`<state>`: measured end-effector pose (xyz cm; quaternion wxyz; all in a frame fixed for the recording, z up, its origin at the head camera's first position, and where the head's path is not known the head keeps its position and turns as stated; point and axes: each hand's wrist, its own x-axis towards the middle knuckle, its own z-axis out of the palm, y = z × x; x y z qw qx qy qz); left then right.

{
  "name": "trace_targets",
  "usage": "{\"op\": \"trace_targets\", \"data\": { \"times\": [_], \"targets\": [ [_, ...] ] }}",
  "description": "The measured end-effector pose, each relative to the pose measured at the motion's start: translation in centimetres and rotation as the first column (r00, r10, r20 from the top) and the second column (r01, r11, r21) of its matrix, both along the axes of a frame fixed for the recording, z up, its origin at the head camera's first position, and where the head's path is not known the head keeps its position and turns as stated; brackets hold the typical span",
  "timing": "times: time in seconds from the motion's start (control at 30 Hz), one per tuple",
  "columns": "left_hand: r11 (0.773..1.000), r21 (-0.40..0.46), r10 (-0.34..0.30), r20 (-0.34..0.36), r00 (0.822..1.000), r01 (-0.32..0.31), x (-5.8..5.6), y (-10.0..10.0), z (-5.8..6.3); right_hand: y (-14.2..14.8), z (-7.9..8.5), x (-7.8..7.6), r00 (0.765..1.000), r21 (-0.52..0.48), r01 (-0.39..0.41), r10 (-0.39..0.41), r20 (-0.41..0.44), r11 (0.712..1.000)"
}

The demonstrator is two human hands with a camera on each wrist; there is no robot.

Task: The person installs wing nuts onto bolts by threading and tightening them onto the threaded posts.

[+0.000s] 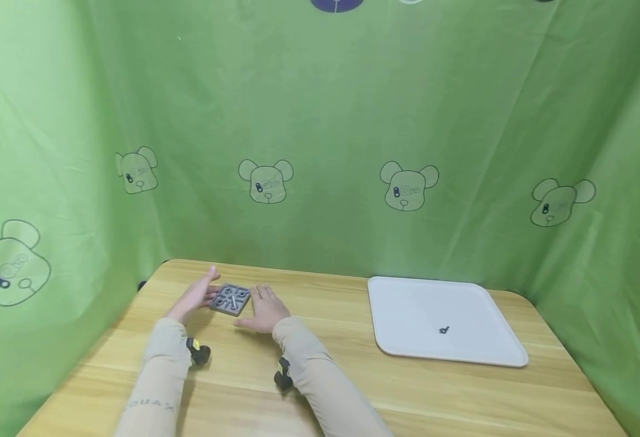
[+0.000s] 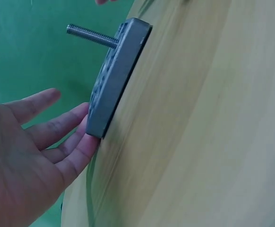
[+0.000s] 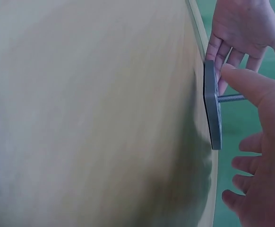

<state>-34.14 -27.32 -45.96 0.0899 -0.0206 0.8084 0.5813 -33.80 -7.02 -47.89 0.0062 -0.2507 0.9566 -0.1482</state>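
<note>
A dark grey square plate with grooved, recessed patterns on its top lies flat on the table's left side. A threaded metal rod stands up out of the plate. On its left, my left hand has its fingers extended, the fingertips right at the plate's edge and corner and the thumb raised away. To the right, my right hand is spread with loosely bent fingers and nothing gripped. In the right wrist view its thumb overlaps the plate near the rod.
A white tray lies on the right side of the wooden table, with a small dark piece on it. Green curtains printed with bear heads surround the table's back and sides. Each wrist carries a small black camera.
</note>
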Motion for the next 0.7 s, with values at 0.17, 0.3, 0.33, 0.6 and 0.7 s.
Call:
{"op": "trace_targets", "data": {
  "times": [0.17, 0.3, 0.33, 0.6, 0.7],
  "targets": [
    [1.000, 0.005, -0.004, 0.023, 1.000, 0.004, -0.1, 1.2, 0.0, 0.5, -0.2, 0.0, 1.000, -0.002, 0.027, -0.027, 0.005, 1.000],
    [1.000, 0.022, -0.010, 0.041, 0.999, 0.009, -0.2, 2.1, -0.2, 1.2, 0.2, 0.3, 0.999, 0.002, 0.033, -0.033, 0.012, 0.999],
    [0.999, 0.032, -0.006, 0.046, 0.999, 0.004, -0.2, 2.3, -0.2, 1.3, 0.1, 0.3, 0.999, 0.014, 0.036, -0.036, 0.008, 0.999],
    [0.997, 0.067, -0.045, 0.055, 0.997, 0.041, 0.7, 3.8, 0.6, 2.2, -1.0, -0.5, 0.996, 0.041, 0.055, -0.052, -0.069, 0.998],
    [0.996, 0.074, -0.043, 0.055, 0.998, 0.039, 0.9, 4.1, 0.6, 2.7, -0.7, -0.6, 0.996, 0.035, 0.064, -0.062, -0.061, 0.997]
  ]
}}
